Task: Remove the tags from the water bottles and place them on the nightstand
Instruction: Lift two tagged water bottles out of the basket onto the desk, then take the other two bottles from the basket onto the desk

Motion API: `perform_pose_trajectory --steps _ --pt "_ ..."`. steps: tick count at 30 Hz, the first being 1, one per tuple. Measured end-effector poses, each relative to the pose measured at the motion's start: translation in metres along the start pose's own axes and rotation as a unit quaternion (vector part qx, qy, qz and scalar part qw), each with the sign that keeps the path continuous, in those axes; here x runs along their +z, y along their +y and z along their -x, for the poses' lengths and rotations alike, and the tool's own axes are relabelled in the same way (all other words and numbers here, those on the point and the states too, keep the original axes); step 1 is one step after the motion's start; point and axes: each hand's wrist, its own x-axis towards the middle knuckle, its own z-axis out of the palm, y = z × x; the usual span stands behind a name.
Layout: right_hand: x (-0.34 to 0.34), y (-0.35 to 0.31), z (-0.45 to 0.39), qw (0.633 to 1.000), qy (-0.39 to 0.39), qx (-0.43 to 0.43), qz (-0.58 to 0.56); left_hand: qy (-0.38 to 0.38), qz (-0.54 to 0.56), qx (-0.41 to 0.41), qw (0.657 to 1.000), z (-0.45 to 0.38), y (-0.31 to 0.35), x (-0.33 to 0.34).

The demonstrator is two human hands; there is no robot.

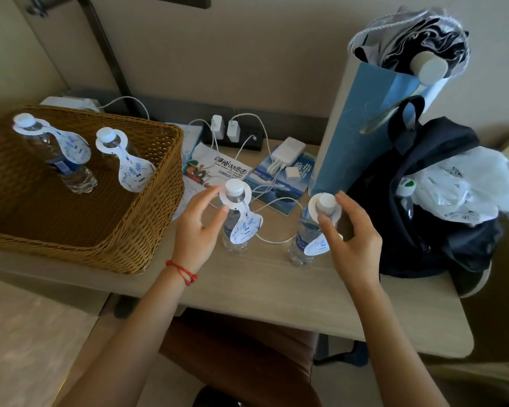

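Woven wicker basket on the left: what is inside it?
The woven wicker basket holds two clear plastic water bottles, each upright with a white paper tag round its neck. The near wall hides the front floor.

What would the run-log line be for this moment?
left hand at tagged bottle | right hand at tagged bottle | two tagged bottles in basket | no tags off

Wicker basket [147, 183] at left, power strip [232, 139] with chargers, brochures [218, 168], blue paper bag [362, 133], dark backpack [435, 183], perhaps holding an umbrella [409, 39]
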Motion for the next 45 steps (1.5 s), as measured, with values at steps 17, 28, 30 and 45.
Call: perform_pose_trajectory --steps 17,28,30,45 --pt "0.037 -0.052 0.063 0.951 -0.133 -0.246 0.129 0.034 -0.378 -0.050 0.924 0.123 0.011 -0.097" --pt "0.111 -0.118 0.158 0.905 -0.264 -0.318 0.096 0.096 -0.414 -0.167 0.890 0.226 -0.017 -0.192" --pt "0.125 -0.133 0.183 0.901 -0.279 -0.320 0.088 0.100 -0.414 -0.175 0.888 0.248 -0.024 -0.214" --pt "0.198 -0.221 0.332 0.897 -0.324 -0.283 0.099 0.091 -0.406 -0.200 0.887 0.359 -0.076 -0.360"
